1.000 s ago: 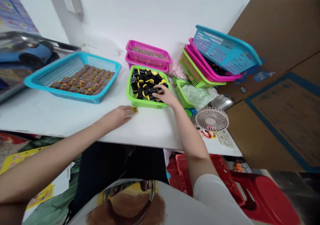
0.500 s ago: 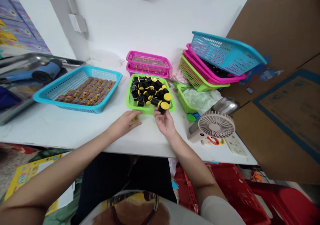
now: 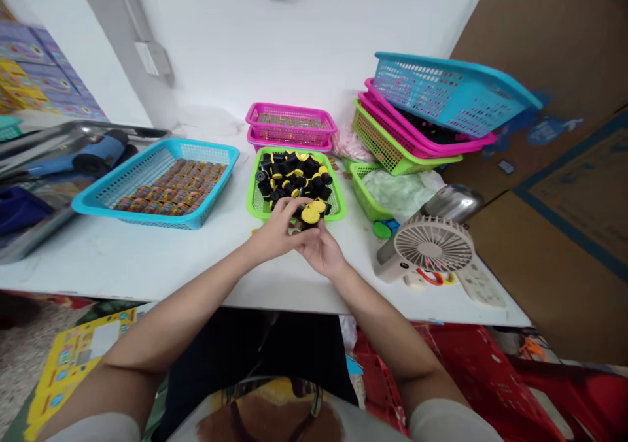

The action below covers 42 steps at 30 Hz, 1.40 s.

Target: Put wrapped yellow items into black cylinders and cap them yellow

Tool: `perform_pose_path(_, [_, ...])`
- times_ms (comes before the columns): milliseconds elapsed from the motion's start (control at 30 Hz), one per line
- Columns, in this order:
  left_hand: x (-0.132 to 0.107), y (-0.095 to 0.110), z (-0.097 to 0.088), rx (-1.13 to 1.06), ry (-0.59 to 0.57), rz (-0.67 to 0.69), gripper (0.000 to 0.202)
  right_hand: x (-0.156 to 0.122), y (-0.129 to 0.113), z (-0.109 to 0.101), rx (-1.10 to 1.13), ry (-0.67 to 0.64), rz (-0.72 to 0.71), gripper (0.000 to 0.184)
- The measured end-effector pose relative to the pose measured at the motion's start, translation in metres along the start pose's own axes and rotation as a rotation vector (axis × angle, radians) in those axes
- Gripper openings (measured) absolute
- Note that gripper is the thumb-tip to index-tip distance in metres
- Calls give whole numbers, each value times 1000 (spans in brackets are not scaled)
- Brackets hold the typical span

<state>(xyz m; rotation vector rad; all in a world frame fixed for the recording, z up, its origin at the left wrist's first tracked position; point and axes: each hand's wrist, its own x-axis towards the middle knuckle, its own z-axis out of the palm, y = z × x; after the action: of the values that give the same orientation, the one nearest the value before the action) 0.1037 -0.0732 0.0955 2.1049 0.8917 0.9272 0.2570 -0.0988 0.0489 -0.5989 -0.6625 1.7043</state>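
My right hand [image 3: 321, 254] cups a yellow-capped black piece [image 3: 310, 216]; my left hand [image 3: 273, 234] pinches the same piece from the left. Both hang over the white table [image 3: 147, 259], just before the green basket [image 3: 254, 199] of like pieces. A small fan [image 3: 426, 246] stands to my right.

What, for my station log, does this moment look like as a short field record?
right hand: cradles a yellow-capped black piece, just in front of the green basket
left hand: fingers curled against that piece
green basket: heaped with similar pieces
blue basket: rows of small rolls, left
fan: on table, right
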Motion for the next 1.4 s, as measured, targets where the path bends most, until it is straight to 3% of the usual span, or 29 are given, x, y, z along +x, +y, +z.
perform_pose_path(133, [0, -4, 2, 24, 45, -38, 50, 1, 2, -4, -154, -111, -2, 40])
perform_pose_path(333, [-7, -20, 3, -61, 98, -6, 45, 5, -2, -7, -378, -72, -205, 48])
perform_pose_path(467, [-22, -23, -3, -90, 52, -22, 44, 0, -15, -9, -543, -132, -296, 50])
perform_pose_path(533, [-33, -22, -7, -54, 64, -16, 42, -4, -21, -11, -706, -229, -271, 47])
perform_pose_path(667, [-56, -23, -14, 67, 67, -54, 32, -8, -26, -15, -1203, -444, -83, 39])
perform_pose_path(733, [-64, -24, -15, 83, 78, -83, 31, -5, -24, -18, -1423, -416, -48, 38])
perform_pose_path(833, [-68, -26, -15, 77, 103, -118, 30, 0, -21, -24, -1608, -229, -91, 40])
perform_pose_path(1000, [-66, -29, -10, 110, 75, -158, 32, 0, -27, -31, -1647, -49, -78, 41])
perform_pose_path(1100, [-65, -31, -4, 175, 17, -141, 32, -6, -28, -23, -1465, 36, -242, 33])
perform_pose_path(1200, [-65, -35, 5, 292, -21, -111, 29, -12, -20, -12, -1243, -85, -356, 42])
perform_pose_path(1267, [-65, -37, 12, 348, -3, -121, 24, -15, -13, -8, -1234, -158, -328, 45])
perform_pose_path(1400, [-67, -36, 26, 328, 103, -195, 25, -15, -5, -9, -1186, -151, -247, 45])
